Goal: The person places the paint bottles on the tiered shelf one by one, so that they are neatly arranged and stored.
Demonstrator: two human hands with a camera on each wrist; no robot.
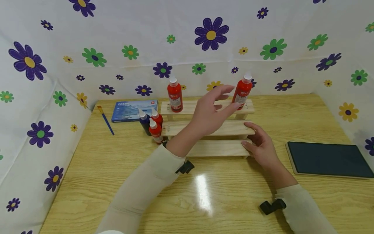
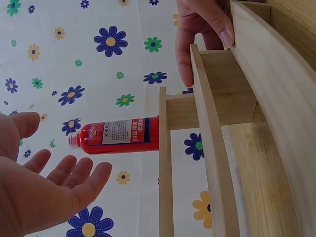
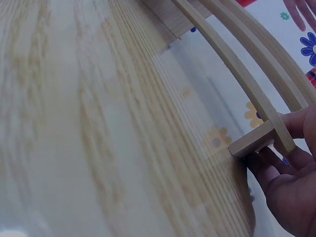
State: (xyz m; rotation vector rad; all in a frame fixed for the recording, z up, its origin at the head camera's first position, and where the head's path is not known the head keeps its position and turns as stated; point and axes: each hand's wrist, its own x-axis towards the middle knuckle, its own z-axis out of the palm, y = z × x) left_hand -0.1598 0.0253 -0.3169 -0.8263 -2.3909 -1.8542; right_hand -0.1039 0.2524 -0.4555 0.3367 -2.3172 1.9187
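A three-tier wooden stand [image 1: 217,149] stands on the table. Its right end is held by my right hand [image 1: 264,148], with fingers at the middle tier and thumb at the lowest; the right wrist view shows the fingers [image 3: 291,197] curled about that end. A red bottle [image 1: 242,92] with a white cap stands at the right of the top tier, a second red bottle [image 1: 175,97] at the left. My left hand [image 1: 208,112] is raised over the stand, fingers spread, beside the right bottle. In the left wrist view a gap separates that hand [image 2: 47,195] from the bottle [image 2: 121,136].
Left of the stand are a dark blue bottle [image 1: 144,122] and two small red bottles [image 1: 155,131]. Behind them lies a blue box [image 1: 128,110], with a paintbrush [image 1: 106,120] farther left. A dark tablet [image 1: 330,159] lies at the right. Flowered cloth [image 1: 181,19] hangs behind the table.
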